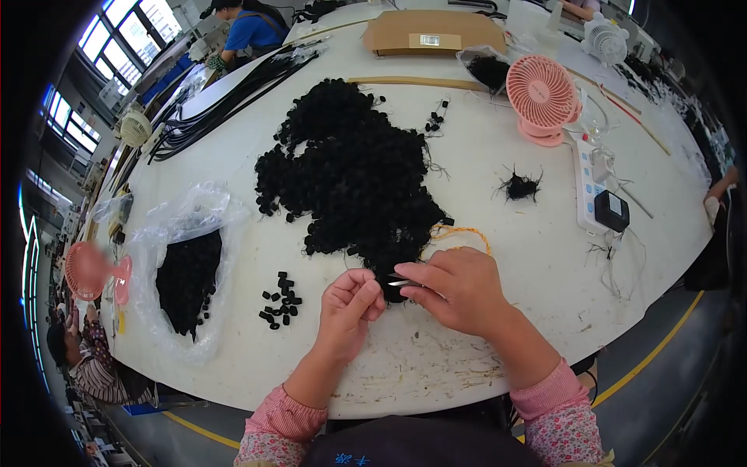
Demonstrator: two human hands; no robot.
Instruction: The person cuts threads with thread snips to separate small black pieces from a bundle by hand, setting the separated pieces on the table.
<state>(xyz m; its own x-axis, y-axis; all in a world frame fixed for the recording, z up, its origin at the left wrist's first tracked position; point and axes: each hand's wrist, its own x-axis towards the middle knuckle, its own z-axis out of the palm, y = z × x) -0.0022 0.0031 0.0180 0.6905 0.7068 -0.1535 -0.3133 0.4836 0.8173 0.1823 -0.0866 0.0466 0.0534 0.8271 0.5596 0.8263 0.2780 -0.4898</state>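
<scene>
My left hand [348, 305] is closed in a pinch at the front of the table; whatever its fingertips hold is too small or hidden to make out. In my right hand [461, 289] are small metal thread snips [400, 282], their blades pointing at the left fingertips. Just beyond both hands spreads a large heap of small black pieces [358, 175] with loose threads. An orange-yellow cord [471, 230] lies beside the heap, by my right knuckles. Left of my left hand is a small loose group of black pieces [289, 299].
A clear plastic bag [148, 268] of black pieces lies at left. A thread clump [520, 185], pink fan [538, 93] and power strip [585, 175] are on the right. Farther back are a cardboard box [433, 31] and long black strips [226, 101]. Other people sit around.
</scene>
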